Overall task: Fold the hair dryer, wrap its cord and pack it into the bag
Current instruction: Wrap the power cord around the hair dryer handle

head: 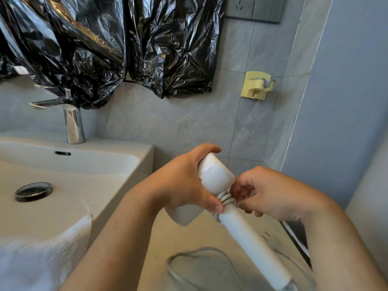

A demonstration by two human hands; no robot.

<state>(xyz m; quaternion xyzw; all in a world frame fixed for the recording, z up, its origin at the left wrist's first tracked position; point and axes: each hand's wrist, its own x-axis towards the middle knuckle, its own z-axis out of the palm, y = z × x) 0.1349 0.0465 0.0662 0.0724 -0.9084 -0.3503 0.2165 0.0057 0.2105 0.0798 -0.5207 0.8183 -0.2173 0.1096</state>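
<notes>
Forearms come in from the bottom edge and meet over the dryer [216, 175], which is held in the air just beside the sink [134, 164]. The left hand [178, 185] grips the dryer's head, its fingers [207, 149] curled over the top and its thumb pressed on the cord [225, 197], which is wound in several turns round the neck. The right hand [270, 194] is on the other side of those turns, its fingers [245, 192] curled in and pinching the cord right at the coils. From between the two sets of fingers the white handle [252, 242] runs down toward the camera, and it looks unfolded. Below the fingers a loose loop of cord [201, 250] hangs, blurred, above the floor.

Left of the left fingers lies the sink's basin with a round drain [33, 191], and a chrome tap [73, 122] stands at its back rim. A white towel [42, 248] drapes over the sink's near corner, below and left of the fingers. Above the fingers, on the tiled wall, crumpled black plastic [105, 49] hangs behind the tap. A yellow holder [257, 86] is fixed to the wall above the right fingers, and a grey socket [243, 6] sits higher still.
</notes>
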